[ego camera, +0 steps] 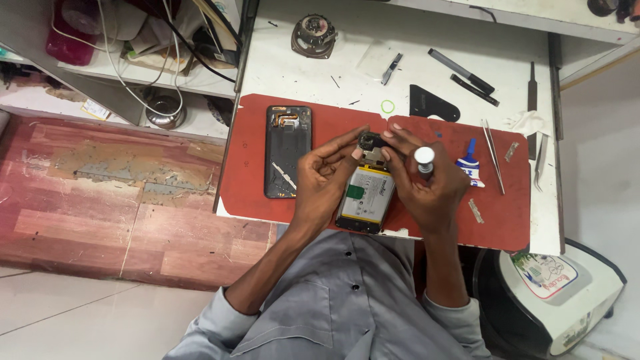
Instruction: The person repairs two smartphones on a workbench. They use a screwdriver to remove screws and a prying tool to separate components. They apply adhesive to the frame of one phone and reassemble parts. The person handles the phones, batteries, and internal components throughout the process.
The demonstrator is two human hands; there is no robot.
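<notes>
While both hands meet over the red mat (267,193), the opened phone (365,197) lies on that mat just short of its near edge, its bottom end almost at the table's front lip. The left hand (325,175) is curled with thumb and fingertips pinched onto a small dark part (371,142) at the phone's top end; the right hand (420,177) closes on the same part from the other side while also gripping a tool with a round white cap (425,157) in its palm. The two hands touch at the fingertips.

The phone's long axis runs from the person outward, slightly tilted to the right at the far end, with its pale battery facing up.

On the mat, left of the phone, a detached dark back cover (288,152) lies parallel, with bare mat between them. Right of the phone there is a small glue tube (471,170), then tweezers (493,155), with open mat beyond towards the mat's right edge. Past the mat's far edge, on the white tabletop (293,73), sit a black guitar-pick-shaped opener (430,105), a black pen (461,71), a small green ring (388,106) and a round speaker part (313,35).

Left of the table a shelf holds cables (127,73), above a worn reddish floor (100,200).
</notes>
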